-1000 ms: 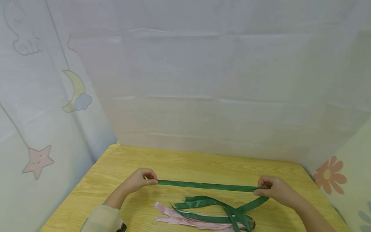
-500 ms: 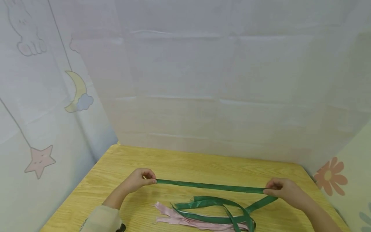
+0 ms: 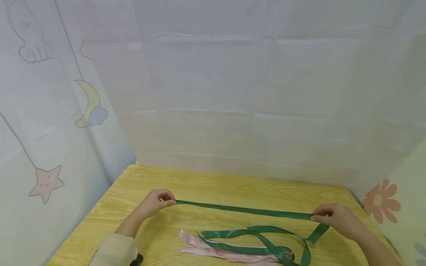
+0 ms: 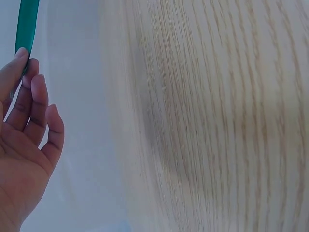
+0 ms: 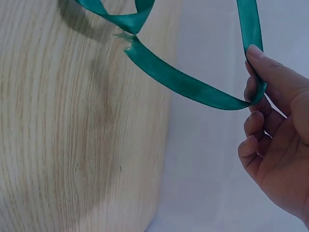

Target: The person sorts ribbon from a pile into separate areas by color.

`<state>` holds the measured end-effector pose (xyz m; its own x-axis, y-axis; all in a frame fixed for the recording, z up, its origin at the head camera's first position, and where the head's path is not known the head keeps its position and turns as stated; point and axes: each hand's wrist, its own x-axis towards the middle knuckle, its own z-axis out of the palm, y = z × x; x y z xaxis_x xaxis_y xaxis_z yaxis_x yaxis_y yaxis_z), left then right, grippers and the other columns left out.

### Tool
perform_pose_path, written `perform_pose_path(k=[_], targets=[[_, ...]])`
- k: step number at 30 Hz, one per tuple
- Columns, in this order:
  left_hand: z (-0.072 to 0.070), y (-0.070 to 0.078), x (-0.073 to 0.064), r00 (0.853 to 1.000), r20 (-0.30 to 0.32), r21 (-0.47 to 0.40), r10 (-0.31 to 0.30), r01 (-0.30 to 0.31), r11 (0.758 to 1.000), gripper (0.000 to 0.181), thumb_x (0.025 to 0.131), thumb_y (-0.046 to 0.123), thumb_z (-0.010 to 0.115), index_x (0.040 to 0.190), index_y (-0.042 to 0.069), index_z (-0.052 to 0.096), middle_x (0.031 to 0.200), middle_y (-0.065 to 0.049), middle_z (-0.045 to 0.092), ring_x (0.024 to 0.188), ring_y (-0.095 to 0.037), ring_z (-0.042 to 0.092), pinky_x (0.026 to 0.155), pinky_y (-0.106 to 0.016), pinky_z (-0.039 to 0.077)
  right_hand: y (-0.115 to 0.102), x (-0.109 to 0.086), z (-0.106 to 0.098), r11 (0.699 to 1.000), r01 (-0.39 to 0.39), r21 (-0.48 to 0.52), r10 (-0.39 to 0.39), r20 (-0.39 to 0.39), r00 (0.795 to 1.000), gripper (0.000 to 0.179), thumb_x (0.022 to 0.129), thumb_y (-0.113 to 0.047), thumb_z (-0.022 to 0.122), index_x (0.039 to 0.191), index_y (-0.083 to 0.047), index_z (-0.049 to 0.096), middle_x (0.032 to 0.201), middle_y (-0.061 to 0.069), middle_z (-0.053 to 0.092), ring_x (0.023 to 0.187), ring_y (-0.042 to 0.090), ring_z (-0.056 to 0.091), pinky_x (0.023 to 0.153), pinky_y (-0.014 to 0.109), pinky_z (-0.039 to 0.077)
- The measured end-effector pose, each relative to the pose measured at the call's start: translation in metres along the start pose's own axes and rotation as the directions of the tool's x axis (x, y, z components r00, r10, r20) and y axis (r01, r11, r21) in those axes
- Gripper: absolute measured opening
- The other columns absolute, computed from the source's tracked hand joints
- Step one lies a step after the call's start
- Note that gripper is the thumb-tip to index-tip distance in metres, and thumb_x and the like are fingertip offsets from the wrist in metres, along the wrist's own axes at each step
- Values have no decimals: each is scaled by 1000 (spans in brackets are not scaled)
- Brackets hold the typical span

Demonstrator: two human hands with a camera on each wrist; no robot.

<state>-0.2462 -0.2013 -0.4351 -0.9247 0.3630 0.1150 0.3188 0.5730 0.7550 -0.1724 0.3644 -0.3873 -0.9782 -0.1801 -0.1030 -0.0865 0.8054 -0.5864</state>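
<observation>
A green satin ribbon [image 3: 244, 210] is stretched above the table between both hands. My left hand [image 3: 155, 202] pinches its left end between thumb and forefinger; the left wrist view shows the ribbon [image 4: 27, 26] running up from that pinch. Toward the other end, my right hand [image 3: 337, 218] pinches the ribbon, and a short tail [image 3: 317, 232] hangs past the fingers. In the right wrist view that tail [image 5: 186, 89] ends in a frayed edge. Below the stretched piece, more green ribbons [image 3: 266, 242] lie loosely looped over pink ribbons [image 3: 213, 249] on the table.
The wood-grain table [image 3: 199, 184] has its far edge against a pale hanging sheet [image 3: 213, 92]. Its right and left edges slope toward the viewer. A printed sheet [image 3: 20, 147] with star and moon drawings hangs at the left.
My right hand has slid rightward along the ribbon, lengthening the stretched part and shortening the tail. My left hand has shifted slightly left and up. The loose green ribbons have shifted right.
</observation>
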Motion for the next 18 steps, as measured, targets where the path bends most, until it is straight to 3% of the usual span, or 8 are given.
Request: perform_pose_path(k=[8,18], targets=[[-3,-2,-2,999,-29,-27,-28,27,999,16,86,29,67,88,13,66,82,2,59,77,-17,52,66,-34,43,3,-1,2,999,8,-48,-9,-5,1000,25,88,-32,63,95,-9,68,87,0,60,75,9,50,63,31,44],[-7,-8,-6,994,-96,-17,-60,58,998,15,85,28,68,89,14,66,82,2,59,78,-17,52,66,-34,43,10,-1,6,996,28,-87,-30,-18,999,24,87,-33,64,94,-10,68,84,-1,60,74,10,50,62,31,44]])
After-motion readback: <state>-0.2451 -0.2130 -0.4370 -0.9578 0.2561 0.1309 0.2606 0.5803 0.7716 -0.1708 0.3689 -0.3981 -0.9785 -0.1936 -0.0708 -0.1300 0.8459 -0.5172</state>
